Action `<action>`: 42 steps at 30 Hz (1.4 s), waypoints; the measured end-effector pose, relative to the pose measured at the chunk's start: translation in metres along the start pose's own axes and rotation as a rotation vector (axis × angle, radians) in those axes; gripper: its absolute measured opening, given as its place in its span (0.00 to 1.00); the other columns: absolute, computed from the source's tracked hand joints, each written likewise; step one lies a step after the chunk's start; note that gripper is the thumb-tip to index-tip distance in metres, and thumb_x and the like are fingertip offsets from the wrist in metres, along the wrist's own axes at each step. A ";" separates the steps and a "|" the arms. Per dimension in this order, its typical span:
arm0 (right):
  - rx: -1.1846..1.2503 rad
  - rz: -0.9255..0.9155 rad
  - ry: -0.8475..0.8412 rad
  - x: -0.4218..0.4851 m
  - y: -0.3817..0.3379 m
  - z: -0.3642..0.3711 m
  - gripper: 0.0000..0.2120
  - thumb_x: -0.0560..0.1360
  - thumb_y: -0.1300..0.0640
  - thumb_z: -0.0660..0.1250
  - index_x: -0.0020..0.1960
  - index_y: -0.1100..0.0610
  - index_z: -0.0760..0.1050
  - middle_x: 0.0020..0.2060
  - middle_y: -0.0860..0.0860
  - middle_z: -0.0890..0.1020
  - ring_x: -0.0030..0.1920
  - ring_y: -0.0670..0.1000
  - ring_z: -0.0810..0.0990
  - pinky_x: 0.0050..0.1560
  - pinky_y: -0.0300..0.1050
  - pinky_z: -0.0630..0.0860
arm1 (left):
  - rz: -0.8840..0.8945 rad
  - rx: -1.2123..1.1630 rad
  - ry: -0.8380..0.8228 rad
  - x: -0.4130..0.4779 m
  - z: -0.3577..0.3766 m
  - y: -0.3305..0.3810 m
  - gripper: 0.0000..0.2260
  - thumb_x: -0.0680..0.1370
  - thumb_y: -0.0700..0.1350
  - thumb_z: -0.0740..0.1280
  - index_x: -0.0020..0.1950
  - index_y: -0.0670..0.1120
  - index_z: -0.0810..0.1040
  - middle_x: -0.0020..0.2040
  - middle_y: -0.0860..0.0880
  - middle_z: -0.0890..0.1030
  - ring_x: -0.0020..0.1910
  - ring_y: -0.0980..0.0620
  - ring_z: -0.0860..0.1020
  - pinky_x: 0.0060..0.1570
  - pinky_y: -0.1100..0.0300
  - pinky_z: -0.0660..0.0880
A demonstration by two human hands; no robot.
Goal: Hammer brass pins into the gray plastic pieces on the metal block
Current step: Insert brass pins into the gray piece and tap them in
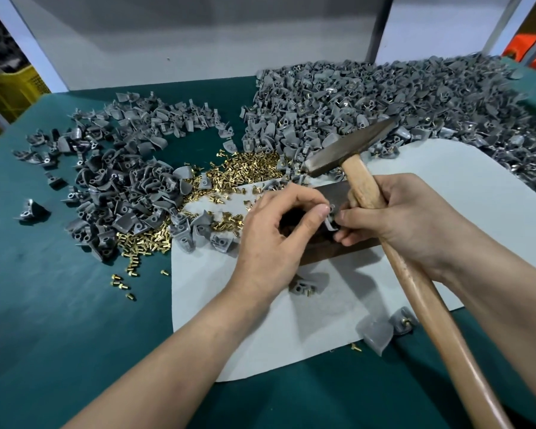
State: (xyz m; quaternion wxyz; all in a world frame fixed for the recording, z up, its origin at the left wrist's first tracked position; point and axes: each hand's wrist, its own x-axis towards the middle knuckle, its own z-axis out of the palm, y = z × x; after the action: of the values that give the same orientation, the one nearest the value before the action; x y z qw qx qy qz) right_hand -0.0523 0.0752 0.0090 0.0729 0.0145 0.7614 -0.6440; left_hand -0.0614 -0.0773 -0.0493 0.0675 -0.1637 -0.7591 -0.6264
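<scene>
So the left hand (273, 239) is pinching a gray piece (330, 222) on the block (331, 193), the right hand (415, 218) is gripping the hammer (347, 147) just above it, nothing's getting whacked yet, and I'm guessing the right pile (384, 91) is done while the left pile (127, 187) and loose pins (245, 168) are waiting.

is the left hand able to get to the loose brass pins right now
Probably yes: the brass pins lie close beside the left hand, nothing between. But it pinches a gray piece at the metal block and would have to let go first.
</scene>
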 end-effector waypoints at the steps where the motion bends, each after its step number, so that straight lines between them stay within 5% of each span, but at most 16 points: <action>1: 0.024 0.008 0.005 -0.001 0.001 -0.001 0.10 0.71 0.74 0.67 0.37 0.63 0.72 0.26 0.53 0.79 0.30 0.51 0.82 0.33 0.38 0.80 | -0.009 -0.006 -0.006 -0.001 0.000 0.000 0.03 0.75 0.52 0.69 0.47 0.60 0.79 0.48 0.53 0.79 0.55 0.51 0.76 0.57 0.44 0.75; 6: 0.085 0.032 0.040 -0.003 0.003 0.000 0.08 0.70 0.74 0.68 0.38 0.64 0.72 0.26 0.54 0.79 0.28 0.50 0.82 0.31 0.37 0.79 | -0.032 -0.023 -0.050 -0.004 0.000 -0.001 0.08 0.72 0.54 0.70 0.50 0.64 0.79 0.50 0.54 0.79 0.57 0.52 0.76 0.58 0.43 0.75; 12: 0.143 0.014 0.083 -0.002 0.007 -0.003 0.05 0.69 0.73 0.69 0.44 0.71 0.75 0.26 0.56 0.78 0.24 0.49 0.78 0.24 0.36 0.73 | -0.051 -0.120 -0.065 0.001 -0.001 -0.002 0.08 0.72 0.47 0.71 0.49 0.58 0.81 0.51 0.44 0.80 0.55 0.48 0.78 0.59 0.41 0.74; 19: 0.129 0.025 0.093 -0.001 0.008 -0.003 0.08 0.68 0.72 0.70 0.37 0.64 0.73 0.25 0.54 0.76 0.21 0.48 0.75 0.21 0.38 0.71 | -0.072 -0.125 -0.091 0.002 -0.003 -0.004 0.08 0.72 0.50 0.71 0.49 0.60 0.82 0.54 0.45 0.80 0.57 0.50 0.78 0.59 0.46 0.76; 34: 0.121 0.024 0.083 -0.002 0.007 -0.002 0.06 0.68 0.72 0.70 0.38 0.65 0.74 0.25 0.52 0.77 0.23 0.48 0.76 0.23 0.37 0.72 | -0.104 -0.137 -0.095 0.002 -0.003 -0.005 0.06 0.71 0.51 0.72 0.47 0.60 0.81 0.54 0.46 0.80 0.56 0.50 0.79 0.58 0.44 0.76; 42: 0.132 0.031 0.087 0.000 0.010 -0.004 0.07 0.68 0.71 0.71 0.36 0.64 0.74 0.28 0.56 0.78 0.23 0.49 0.76 0.23 0.37 0.72 | -0.067 -0.123 -0.089 0.003 -0.004 -0.004 0.06 0.71 0.51 0.73 0.46 0.59 0.81 0.52 0.45 0.81 0.53 0.51 0.79 0.55 0.54 0.76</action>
State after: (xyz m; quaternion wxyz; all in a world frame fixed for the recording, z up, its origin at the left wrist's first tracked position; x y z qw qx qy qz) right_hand -0.0512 0.0803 0.0003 0.0487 0.0588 0.7196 -0.6902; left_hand -0.0658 -0.0811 -0.0515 0.0026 -0.1699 -0.7264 -0.6659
